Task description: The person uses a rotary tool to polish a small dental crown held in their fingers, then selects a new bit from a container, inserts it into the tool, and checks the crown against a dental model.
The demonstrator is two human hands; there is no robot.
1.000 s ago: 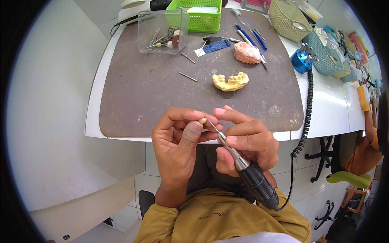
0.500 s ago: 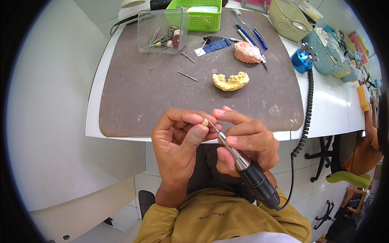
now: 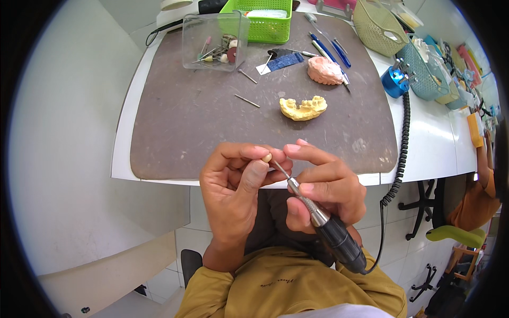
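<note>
Left hand (image 3: pixel 230 183) is pinching a small cream tooth-shaped piece (image 3: pixel 266 158) between thumb and index fingertips. Right-hand (image 3: pixel 336 185) fingers are gripping a black-and-steel handpiece (image 3: pixel 339 241) pen-style; thin bur (image 3: pixel 282 169) is pointing at the piece, tip sitting just beside it. Can't tell if they're touching. Both hands are working at the near edge of the bench (image 3: pixel 435 132). Yellow dental model (image 3: pixel 303 109) is lying beyond the fingers, pink model (image 3: pixel 325 70) farther out and rightward. Steel rod (image 3: pixel 247 100) is lying ahead of the left fingers, clear box (image 3: pixel 193 26) standing past it.
</note>
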